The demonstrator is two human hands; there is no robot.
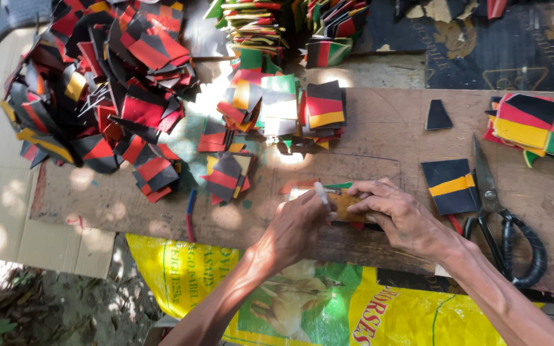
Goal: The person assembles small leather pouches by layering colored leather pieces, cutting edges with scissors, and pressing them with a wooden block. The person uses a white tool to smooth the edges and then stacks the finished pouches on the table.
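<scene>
My left hand (296, 227) pinches a white pen (321, 194) while my right hand (397, 214) presses fingers flat on a brown template (347, 204), scissors (498, 214) near on the tabletop (379, 128).

A big heap of black, red and yellow cut pieces (97, 90) covers the board's (386, 128) far left corner. Smaller striped stacks (283, 106) sit along its far edge, another stack (540, 128) at the right edge. Black-handled scissors (498, 211) lie near the right edge, beside 1 black piece with a yellow stripe (450, 186). A yellow sack (315, 301) hangs below the near edge.
</scene>
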